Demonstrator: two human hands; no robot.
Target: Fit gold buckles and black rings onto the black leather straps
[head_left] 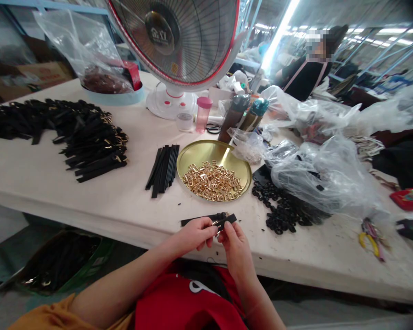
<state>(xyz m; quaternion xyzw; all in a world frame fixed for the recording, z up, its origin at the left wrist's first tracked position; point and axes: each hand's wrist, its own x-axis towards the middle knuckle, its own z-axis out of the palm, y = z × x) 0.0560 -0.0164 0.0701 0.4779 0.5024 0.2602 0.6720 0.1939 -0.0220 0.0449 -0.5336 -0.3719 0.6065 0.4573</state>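
Note:
My left hand (203, 233) is closed at a small gold buckle (215, 223) on a short black strap (230, 220). The thumb and fingers of my right hand (234, 239) pinch that strap, whose free end sticks up past them. Just behind my hands another black strap (195, 220) lies on the table, with metal pieces at its right end. Beyond it, a round gold tray (206, 147) holds a heap of small gold buckles (211, 182). A bundle of plain black strips (163, 168) lies left of the tray. My fingers hide part of the buckle.
Straps with gold fittings (96, 142) are piled at left. Small black pieces (282, 213) and plastic bags (326, 169) lie right of the tray, near yellow-handled pliers (369, 243). A fan (172, 41) and bottles (239, 114) stand behind. A person (304, 75) is in the background.

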